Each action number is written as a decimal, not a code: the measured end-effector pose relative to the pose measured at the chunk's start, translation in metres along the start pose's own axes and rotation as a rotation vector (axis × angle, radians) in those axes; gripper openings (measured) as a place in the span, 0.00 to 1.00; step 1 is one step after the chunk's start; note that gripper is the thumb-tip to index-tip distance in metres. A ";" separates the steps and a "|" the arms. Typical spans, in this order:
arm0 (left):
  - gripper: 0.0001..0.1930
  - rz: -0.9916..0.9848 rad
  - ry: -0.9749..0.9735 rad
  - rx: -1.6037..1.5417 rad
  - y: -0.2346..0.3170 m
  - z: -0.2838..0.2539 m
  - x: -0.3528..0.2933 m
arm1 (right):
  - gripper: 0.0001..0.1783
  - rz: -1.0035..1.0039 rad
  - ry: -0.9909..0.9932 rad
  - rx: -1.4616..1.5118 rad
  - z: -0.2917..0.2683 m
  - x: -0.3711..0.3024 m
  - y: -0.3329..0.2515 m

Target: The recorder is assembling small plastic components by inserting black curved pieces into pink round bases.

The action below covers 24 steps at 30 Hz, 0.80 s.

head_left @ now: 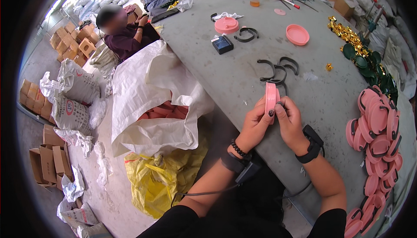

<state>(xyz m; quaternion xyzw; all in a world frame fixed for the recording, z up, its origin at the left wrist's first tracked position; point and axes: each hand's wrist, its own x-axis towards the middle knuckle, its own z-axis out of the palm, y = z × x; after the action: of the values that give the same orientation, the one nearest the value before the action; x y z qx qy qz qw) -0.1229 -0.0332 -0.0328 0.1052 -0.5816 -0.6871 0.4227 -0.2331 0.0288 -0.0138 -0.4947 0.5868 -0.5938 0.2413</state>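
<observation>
My left hand [255, 124] is closed around a pink round lid [270, 93], held on edge above the grey table. The fingers of my right hand [291, 123] are pressed together at the lid's near right side. Dark spots show at the fingertips; whether they are nails or a small dark part I cannot tell. Just beyond the lid lie several dark curved handles [274, 67] on the tabletop. Farther off, another pair of dark handles [246, 33] rests beside a pink lid [226, 25] and a small black box [222, 44]. A shallow pink dish-like piece [297, 35] lies to the right.
Pink lids with dark handles [378, 120] are heaped along the right side of the table [208, 70]. Behind them are gold and dark green pieces [360, 53]. A white sack [143, 77] with reddish pieces stands left, above a yellow bag [158, 181]. Two people sit beyond.
</observation>
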 end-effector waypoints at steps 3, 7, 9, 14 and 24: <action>0.18 0.010 0.002 -0.006 -0.001 -0.001 -0.001 | 0.14 0.042 -0.027 0.089 0.000 -0.001 0.003; 0.18 0.014 0.012 0.018 -0.006 -0.005 -0.002 | 0.13 0.040 -0.059 0.142 0.000 0.001 -0.004; 0.17 0.029 0.012 0.027 -0.007 -0.006 -0.002 | 0.10 0.070 -0.132 0.274 0.001 0.003 -0.011; 0.17 0.031 0.029 0.022 -0.005 -0.002 -0.002 | 0.09 -0.007 -0.134 0.258 0.000 0.004 -0.013; 0.17 0.014 -0.015 0.074 -0.007 -0.007 -0.002 | 0.09 0.008 -0.151 0.283 0.001 0.005 -0.017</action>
<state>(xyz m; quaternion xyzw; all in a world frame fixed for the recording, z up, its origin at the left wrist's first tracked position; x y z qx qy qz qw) -0.1205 -0.0371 -0.0423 0.1115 -0.6105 -0.6629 0.4189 -0.2294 0.0271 0.0033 -0.4968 0.4795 -0.6306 0.3543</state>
